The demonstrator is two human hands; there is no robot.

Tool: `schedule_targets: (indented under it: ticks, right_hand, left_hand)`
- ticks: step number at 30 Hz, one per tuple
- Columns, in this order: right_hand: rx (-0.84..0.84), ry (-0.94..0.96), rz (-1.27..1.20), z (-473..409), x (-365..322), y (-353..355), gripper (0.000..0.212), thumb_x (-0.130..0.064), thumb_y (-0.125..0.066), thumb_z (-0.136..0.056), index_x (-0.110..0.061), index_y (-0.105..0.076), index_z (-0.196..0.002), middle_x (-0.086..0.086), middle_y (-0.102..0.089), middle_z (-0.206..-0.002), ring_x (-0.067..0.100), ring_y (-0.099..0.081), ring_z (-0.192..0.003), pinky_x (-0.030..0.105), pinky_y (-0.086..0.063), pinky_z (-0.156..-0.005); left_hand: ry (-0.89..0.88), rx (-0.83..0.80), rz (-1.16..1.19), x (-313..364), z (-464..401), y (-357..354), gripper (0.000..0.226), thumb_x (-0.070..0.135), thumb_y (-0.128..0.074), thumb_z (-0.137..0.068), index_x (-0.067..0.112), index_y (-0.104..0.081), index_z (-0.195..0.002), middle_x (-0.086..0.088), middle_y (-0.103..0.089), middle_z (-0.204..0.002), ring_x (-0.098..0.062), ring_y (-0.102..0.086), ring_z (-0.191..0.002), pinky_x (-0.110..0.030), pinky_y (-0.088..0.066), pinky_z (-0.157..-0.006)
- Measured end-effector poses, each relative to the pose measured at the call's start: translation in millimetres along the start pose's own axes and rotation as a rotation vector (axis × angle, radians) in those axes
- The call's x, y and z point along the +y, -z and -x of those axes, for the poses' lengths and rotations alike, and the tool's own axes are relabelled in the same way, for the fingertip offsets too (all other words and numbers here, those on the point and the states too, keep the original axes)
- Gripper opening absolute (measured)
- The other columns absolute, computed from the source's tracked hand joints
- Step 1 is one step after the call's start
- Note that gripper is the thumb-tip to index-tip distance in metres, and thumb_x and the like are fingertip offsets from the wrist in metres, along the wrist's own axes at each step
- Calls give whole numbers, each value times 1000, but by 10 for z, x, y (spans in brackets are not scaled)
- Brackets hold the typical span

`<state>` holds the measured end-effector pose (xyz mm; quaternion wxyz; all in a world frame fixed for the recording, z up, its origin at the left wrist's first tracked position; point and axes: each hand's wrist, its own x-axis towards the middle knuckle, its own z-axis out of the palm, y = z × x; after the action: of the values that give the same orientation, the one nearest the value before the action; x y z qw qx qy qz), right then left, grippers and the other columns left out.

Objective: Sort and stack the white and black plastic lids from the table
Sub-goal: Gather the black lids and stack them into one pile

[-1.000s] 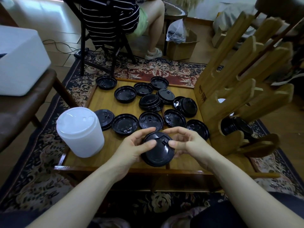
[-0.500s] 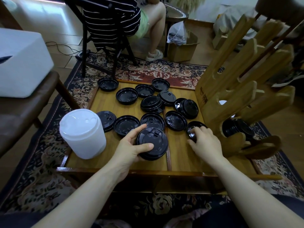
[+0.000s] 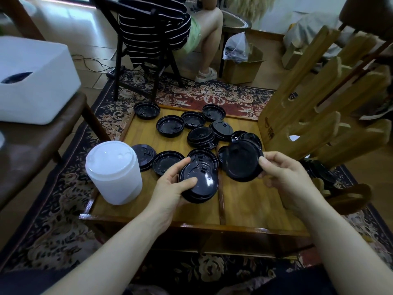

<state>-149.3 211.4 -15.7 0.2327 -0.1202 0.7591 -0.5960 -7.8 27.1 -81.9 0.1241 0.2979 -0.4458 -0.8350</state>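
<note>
My left hand (image 3: 172, 188) grips a small stack of black lids (image 3: 200, 183) above the near middle of the wooden table (image 3: 255, 209), thumb on top. My right hand (image 3: 285, 177) pinches a single black lid (image 3: 242, 161) by its right edge, lifted and tilted just right of the stack. Several more black lids (image 3: 170, 126) lie scattered over the far half of the table. A tall stack of white lids (image 3: 113, 171) stands at the table's left edge.
A wooden slotted rack (image 3: 319, 124) stands on the right side of the table, with black lids (image 3: 319, 171) low in it. A person on a black chair (image 3: 153, 39) sits beyond the table. A white box (image 3: 32, 81) rests on a brown seat at left.
My right hand picked a black lid off the table near the rack and lifted it toward the stack. My left hand kept hold of the stack.
</note>
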Motion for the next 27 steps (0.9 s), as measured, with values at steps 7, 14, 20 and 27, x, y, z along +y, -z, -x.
schedule_targets:
  ticks: [7, 14, 20, 27]
  right_hand:
    - [-268, -329, -250, -16, 150, -266, 25, -9, -55, -95, -5, -65, -118, 4, -69, -82, 11, -58, -65, 19, -41, -50]
    - [-306, -309, -283, 7, 157, -340, 47, -22, -68, -81, -4, -59, -124, 10, -71, -86, 16, -65, -66, 22, -52, -50]
    - [-269, -261, -133, 29, 197, -387, 41, -17, -74, -81, -6, -62, -119, 15, -71, -100, 16, -64, -66, 22, -52, -49]
    - [-235, -286, -94, 25, 250, -415, 57, -33, -77, -74, -16, -58, -124, 8, -70, -115, 25, -71, -99, 30, -58, -67]
  left_hand:
    - [-23, -33, 40, -7, 16, -11, 58, 4, -70, -82, 25, -58, -134, -5, -69, -123, -26, -70, -108, -43, -62, -79]
    - [-22, -76, 57, 15, 58, -38, 59, 19, -71, -74, 26, -60, -131, -6, -68, -127, -25, -69, -110, -35, -62, -72]
    - [-35, -112, 28, 29, 101, -76, 59, 24, -72, -74, 24, -61, -131, -1, -70, -122, -17, -73, -100, -32, -60, -68]
    - [-21, -71, 35, 4, 73, -46, 45, 8, -69, -85, 23, -65, -127, -3, -73, -117, -20, -73, -102, -32, -60, -69]
